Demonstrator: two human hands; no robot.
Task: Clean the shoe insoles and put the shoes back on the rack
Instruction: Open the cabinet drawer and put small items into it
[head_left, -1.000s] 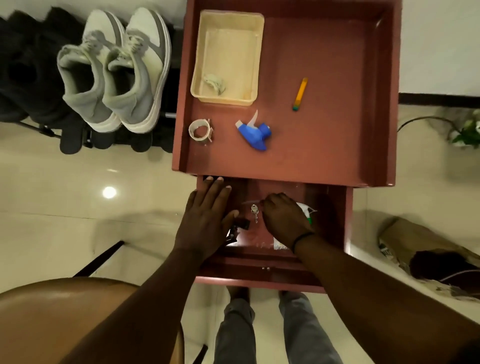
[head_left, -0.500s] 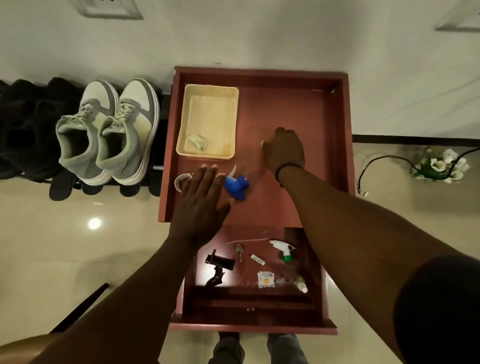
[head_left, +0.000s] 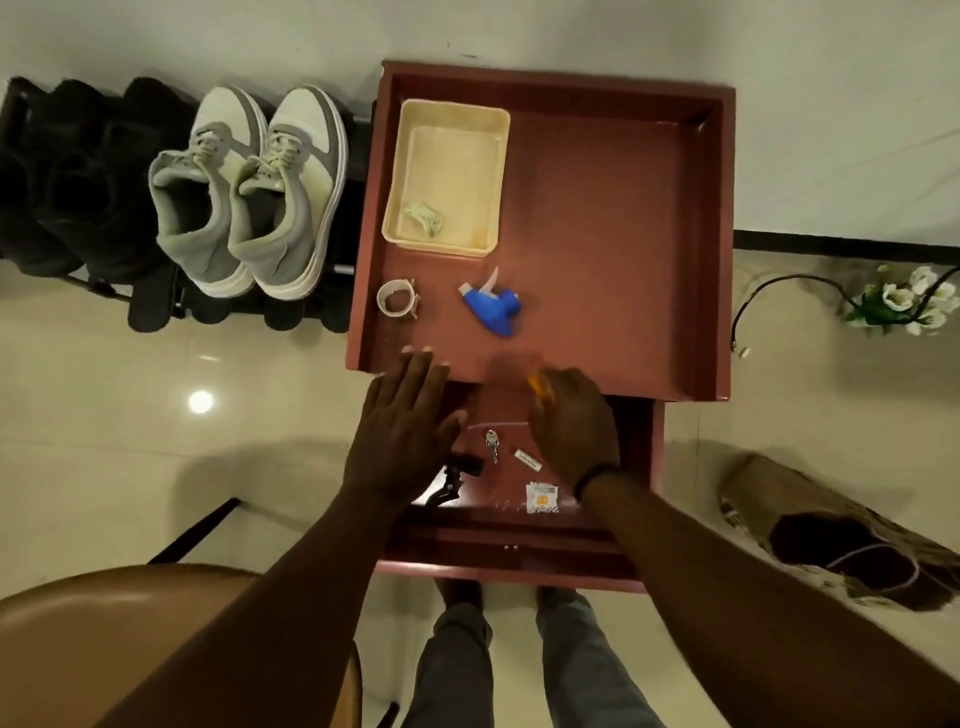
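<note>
A pair of grey and white sneakers (head_left: 249, 197) stands on the black shoe rack (head_left: 156, 306) at the left, toes toward the wall. My left hand (head_left: 402, 431) lies flat with straight fingers over the left edge of the open red drawer (head_left: 519, 561). My right hand (head_left: 574, 426) hovers over the drawer's right half and grips a slim orange stick (head_left: 537, 387), blurred, whose tip shows at my fingers. On the red cabinet top (head_left: 613, 234) lie a blue spray head (head_left: 491, 306) and a cream tray (head_left: 447, 106) holding a crumpled cloth (head_left: 423, 218).
A tape roll (head_left: 396, 297) sits near the top's left rim. The drawer holds keys (head_left: 492, 441), a black clip-like piece (head_left: 452, 478) and a sachet (head_left: 543, 498). Black shoes (head_left: 78, 182) fill the rack's left. A brown seat (head_left: 104, 623), a floor bag (head_left: 831, 545) and white flowers (head_left: 904, 304) surround me.
My right hand reached onto the cabinet top, took the orange stick and came back over the drawer. My left hand drew back from the spray head to the drawer's left edge.
</note>
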